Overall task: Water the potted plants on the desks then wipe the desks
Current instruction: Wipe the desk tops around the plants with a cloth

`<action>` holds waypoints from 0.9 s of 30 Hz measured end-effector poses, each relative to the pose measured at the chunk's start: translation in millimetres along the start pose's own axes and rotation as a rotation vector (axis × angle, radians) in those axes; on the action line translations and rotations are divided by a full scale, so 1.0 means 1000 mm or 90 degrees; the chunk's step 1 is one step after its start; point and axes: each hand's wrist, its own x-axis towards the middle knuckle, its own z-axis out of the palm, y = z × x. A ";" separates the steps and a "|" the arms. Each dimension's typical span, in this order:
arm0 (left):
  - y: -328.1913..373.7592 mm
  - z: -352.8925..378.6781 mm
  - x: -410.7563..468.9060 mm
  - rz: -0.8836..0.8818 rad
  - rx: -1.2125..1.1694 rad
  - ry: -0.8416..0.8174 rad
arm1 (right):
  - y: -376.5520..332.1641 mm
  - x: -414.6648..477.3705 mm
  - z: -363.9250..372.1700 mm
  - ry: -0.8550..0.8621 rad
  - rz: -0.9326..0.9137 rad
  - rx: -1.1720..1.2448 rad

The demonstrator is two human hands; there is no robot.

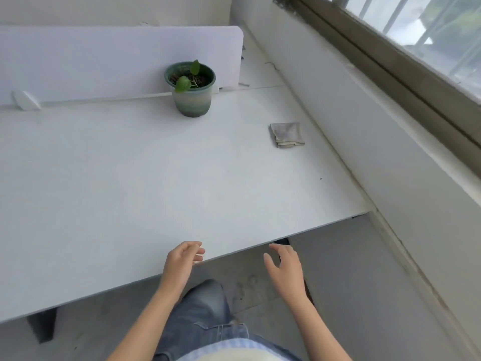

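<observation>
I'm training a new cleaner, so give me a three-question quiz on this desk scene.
1. True or false: the left hand and right hand hold nothing.
2. Which lies nearer the wall under the window: A) pot, B) cloth?
3. Fill in: behind the pot stands a white ____.

Key: 1 true; 2 B; 3 divider.

A small leafy plant in a green glazed ceramic pot (192, 93) stands upright at the white table's (130, 178) back edge; a folded grey cloth (287, 134) lies flat well apart.
</observation>
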 end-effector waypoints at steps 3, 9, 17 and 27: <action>0.018 0.009 0.030 0.015 -0.016 0.026 | -0.013 0.037 -0.008 0.009 -0.019 0.015; 0.056 0.033 0.080 0.015 -0.025 0.011 | -0.037 0.102 -0.030 0.023 -0.044 0.001; 0.058 0.045 0.108 -0.036 -0.042 0.072 | -0.033 0.139 -0.028 -0.038 -0.057 -0.030; 0.081 0.103 0.126 0.018 0.061 0.281 | -0.020 0.238 -0.070 -0.088 -0.161 -0.033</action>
